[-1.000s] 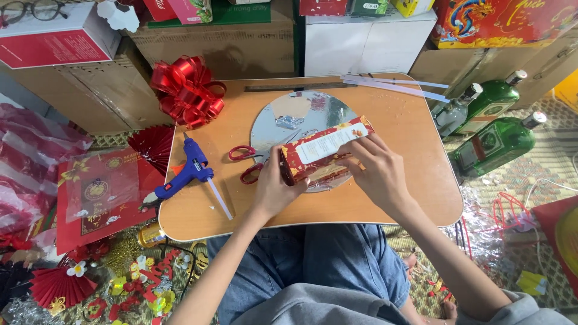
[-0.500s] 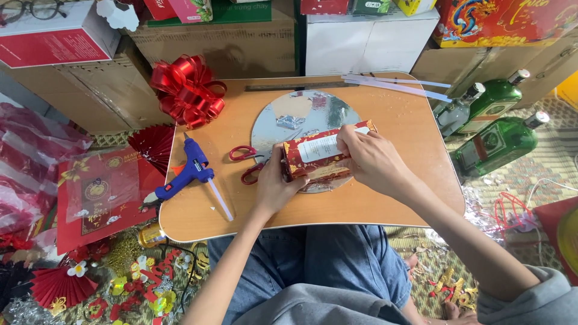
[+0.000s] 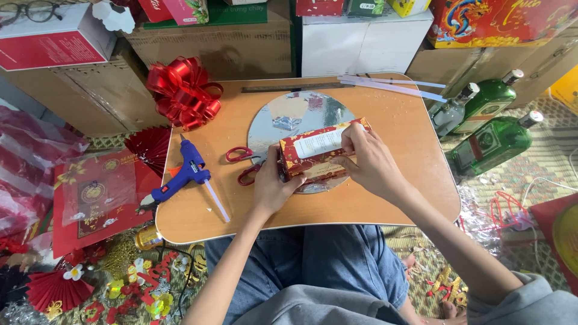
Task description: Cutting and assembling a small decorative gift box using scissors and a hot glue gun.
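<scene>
A long red and gold patterned box [image 3: 318,151] with a white panel on top lies tilted over a round silver disc [image 3: 283,123] on a small wooden table [image 3: 397,126]. My left hand [image 3: 271,188] grips the box's near left end. My right hand [image 3: 368,162] holds the right side, thumb and fingers pressing on the top edge near the white panel. Red-handled scissors [image 3: 241,164] lie just left of my left hand.
A blue glue gun [image 3: 183,176] with a glue stick lies at the table's left. A red ribbon bow [image 3: 182,91] sits at the back left corner. White strips [image 3: 391,85] lie at the back. Green bottles [image 3: 487,129] rest right of the table. Boxes stand behind.
My right hand has slid left along the box from its right end onto the top edge. The box has shifted slightly; my left hand stays on the left end.
</scene>
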